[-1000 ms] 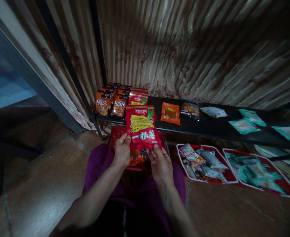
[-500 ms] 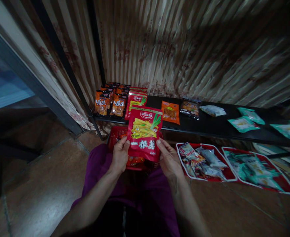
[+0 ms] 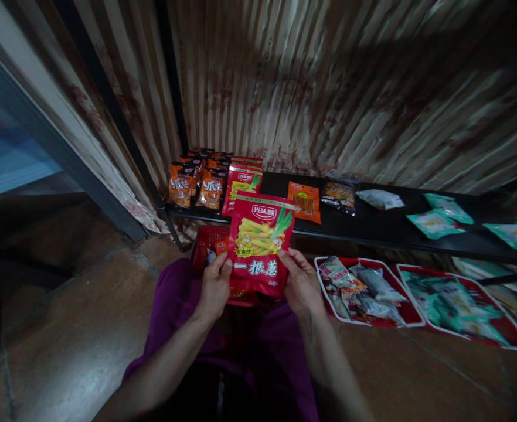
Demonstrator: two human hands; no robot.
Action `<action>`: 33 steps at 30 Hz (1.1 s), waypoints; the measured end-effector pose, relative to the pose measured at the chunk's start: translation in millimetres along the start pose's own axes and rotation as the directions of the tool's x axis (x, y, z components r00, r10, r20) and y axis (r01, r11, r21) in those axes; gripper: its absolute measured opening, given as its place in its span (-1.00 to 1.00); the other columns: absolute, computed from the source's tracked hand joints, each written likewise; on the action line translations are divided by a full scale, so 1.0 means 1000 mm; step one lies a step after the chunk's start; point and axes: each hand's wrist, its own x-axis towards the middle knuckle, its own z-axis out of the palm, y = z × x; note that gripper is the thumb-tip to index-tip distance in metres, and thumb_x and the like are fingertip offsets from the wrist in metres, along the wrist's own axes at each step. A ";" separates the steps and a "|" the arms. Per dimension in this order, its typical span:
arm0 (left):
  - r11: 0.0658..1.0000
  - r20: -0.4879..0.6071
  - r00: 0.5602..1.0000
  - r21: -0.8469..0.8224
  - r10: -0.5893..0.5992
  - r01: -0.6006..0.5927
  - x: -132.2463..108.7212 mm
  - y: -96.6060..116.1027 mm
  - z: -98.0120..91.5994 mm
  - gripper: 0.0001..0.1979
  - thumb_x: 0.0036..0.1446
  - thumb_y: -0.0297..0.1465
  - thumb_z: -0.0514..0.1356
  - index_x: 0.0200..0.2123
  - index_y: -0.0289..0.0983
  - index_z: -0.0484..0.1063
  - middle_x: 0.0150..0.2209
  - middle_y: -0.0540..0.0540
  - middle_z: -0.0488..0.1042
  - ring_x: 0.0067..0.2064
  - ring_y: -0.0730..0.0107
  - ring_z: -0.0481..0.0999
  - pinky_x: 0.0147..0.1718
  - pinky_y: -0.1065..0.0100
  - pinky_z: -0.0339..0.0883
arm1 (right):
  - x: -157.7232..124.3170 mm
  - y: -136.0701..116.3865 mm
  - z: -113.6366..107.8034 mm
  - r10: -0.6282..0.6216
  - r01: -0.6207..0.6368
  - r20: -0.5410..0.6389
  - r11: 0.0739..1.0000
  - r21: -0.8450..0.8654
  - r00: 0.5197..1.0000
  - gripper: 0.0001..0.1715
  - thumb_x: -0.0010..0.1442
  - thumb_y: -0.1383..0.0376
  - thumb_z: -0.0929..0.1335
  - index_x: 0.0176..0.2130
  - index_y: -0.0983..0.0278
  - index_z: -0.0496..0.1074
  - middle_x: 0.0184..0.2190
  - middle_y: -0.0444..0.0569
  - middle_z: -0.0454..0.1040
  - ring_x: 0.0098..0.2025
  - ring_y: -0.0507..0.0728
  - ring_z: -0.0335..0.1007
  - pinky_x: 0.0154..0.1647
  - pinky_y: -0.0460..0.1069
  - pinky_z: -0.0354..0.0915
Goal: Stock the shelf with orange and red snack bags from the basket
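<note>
Between both hands I hold a red snack bag [image 3: 262, 243], printed with yellow sticks and green onion, its front facing me. My left hand [image 3: 217, 284] pinches its lower left edge, and my right hand [image 3: 301, 281] grips the lower right edge. Under it, a red basket [image 3: 202, 240] between my knees contains orange packets, partly hidden by the bag. Just behind, similar red bags [image 3: 243, 181] stand on the black shelf [image 3: 280, 224], beside rows of upright orange-and-black snack packets [image 3: 210, 189].
Farther right on the shelf lie an orange packet [image 3: 303, 202], a dark packet [image 3: 338, 194], a pale packet [image 3: 380, 199] and several mint-green packets [image 3: 436, 223]. Two white-rimmed red baskets [image 3: 421, 321] with packets sit on the tiled floor. A black shelf post [image 3: 173, 76] rises at the left.
The red bag has shifted slightly right and down, tilting a little, with both hands still on it. More of the basket's contents shows at its left.
</note>
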 end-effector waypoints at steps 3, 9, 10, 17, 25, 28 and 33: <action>0.999 -0.004 1.000 0.052 0.017 -0.017 -0.001 0.000 -0.004 -0.70 0.05 -0.23 0.19 -0.20 -0.28 0.49 -0.21 -0.13 0.55 -0.13 0.18 0.50 -0.11 0.22 0.34 | 0.000 -0.004 0.001 0.026 -0.026 0.021 1.000 0.009 0.999 -0.66 -0.29 0.22 0.58 -0.46 0.20 0.49 -0.46 -0.21 0.59 -0.46 0.03 0.49 -0.39 -0.08 0.41; 0.992 0.014 0.999 0.124 0.033 -0.034 -0.002 -0.003 -0.008 -0.71 0.10 -0.22 0.15 -0.19 -0.28 0.48 -0.21 -0.14 0.55 -0.14 0.17 0.51 -0.13 0.20 0.37 | 0.002 -0.004 0.004 0.025 -0.025 -0.017 0.999 0.021 1.000 -0.64 -0.36 0.25 0.60 -0.51 0.23 0.47 -0.51 -0.20 0.58 -0.49 0.01 0.47 -0.46 -0.11 0.39; 0.990 0.015 0.999 0.135 0.035 -0.037 -0.002 -0.005 -0.008 -0.70 0.11 -0.23 0.14 -0.17 -0.28 0.47 -0.19 -0.15 0.54 -0.13 0.17 0.51 -0.13 0.20 0.37 | 0.002 -0.002 0.003 0.020 -0.019 -0.028 1.000 0.014 0.999 -0.63 -0.36 0.25 0.60 -0.51 0.23 0.46 -0.52 -0.20 0.57 -0.51 0.02 0.46 -0.47 -0.11 0.38; 0.877 -0.006 0.957 0.402 0.292 -0.265 -0.004 0.000 -0.006 -0.57 0.17 -0.38 0.08 0.13 -0.22 0.24 0.11 -0.16 0.37 0.13 0.26 0.35 0.11 0.18 0.22 | 0.004 0.003 0.002 -0.034 0.034 -0.032 0.999 -0.004 0.999 -0.59 -0.33 0.20 0.59 -0.47 0.21 0.42 -0.51 -0.18 0.57 -0.52 0.05 0.47 -0.50 -0.07 0.36; 0.455 0.228 0.757 0.681 0.613 -0.574 -0.011 0.015 0.006 -0.66 0.16 -0.45 0.07 0.03 -0.25 0.34 0.23 -0.23 0.19 0.28 0.17 0.11 0.20 0.06 0.08 | -0.001 0.002 0.009 -0.120 0.120 0.022 0.993 0.016 0.993 -0.61 -0.29 0.19 0.57 -0.45 0.19 0.41 -0.48 -0.21 0.56 -0.48 0.05 0.47 -0.43 -0.05 0.38; 0.530 0.189 0.798 0.658 0.572 -0.535 -0.010 0.018 0.008 -0.63 0.18 -0.43 0.05 0.07 -0.25 0.29 0.19 -0.24 0.25 0.23 0.22 0.21 0.16 0.10 0.15 | 0.000 0.001 0.005 -0.118 0.118 0.022 0.993 0.012 0.993 -0.60 -0.30 0.16 0.57 -0.46 0.18 0.41 -0.49 -0.21 0.56 -0.50 0.04 0.45 -0.41 -0.03 0.38; 0.737 0.103 0.909 0.551 0.405 -0.391 -0.001 0.019 0.006 -0.67 0.17 -0.38 0.07 0.02 -0.25 0.35 0.13 -0.21 0.34 0.16 0.23 0.31 0.14 0.12 0.17 | 0.001 0.000 -0.001 -0.115 0.115 0.005 0.993 -0.027 0.993 -0.63 -0.30 0.15 0.57 -0.48 0.19 0.43 -0.48 -0.21 0.55 -0.52 0.05 0.43 -0.35 0.01 0.38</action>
